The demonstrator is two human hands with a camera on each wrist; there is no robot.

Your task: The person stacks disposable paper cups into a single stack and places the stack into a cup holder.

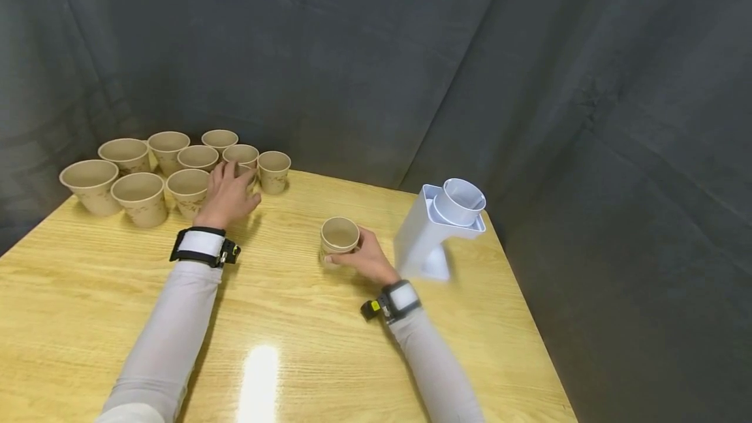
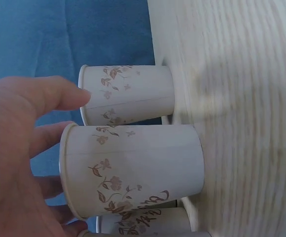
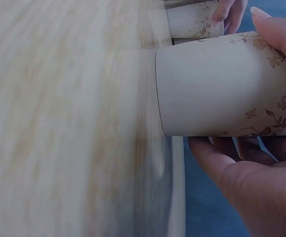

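By the right hand (image 1: 373,260), a paper cup (image 1: 339,235) is gripped round its side, thumb on one face and fingers on the opposite one; a second rim line shows below the upper, so two nested cups may be held. Whether its base is resting on the table (image 1: 317,344) cannot be told. The left hand (image 1: 226,198) is spread about a neighbouring cup (image 2: 135,168), thumb apart from it; whether the rim is touched by the half-hidden fingers cannot be told.

The step in hand is judged to be the taking of a further cup; for this, thumb and fingers would need to be closed on it without the adjacent ones being knocked. The left arm is stretched toward the table's far left corner, the right angled inward.

Farther out, the other cups (image 1: 139,204) are clustered in that corner, and a white holder (image 1: 418,234) is stood near the right edge.
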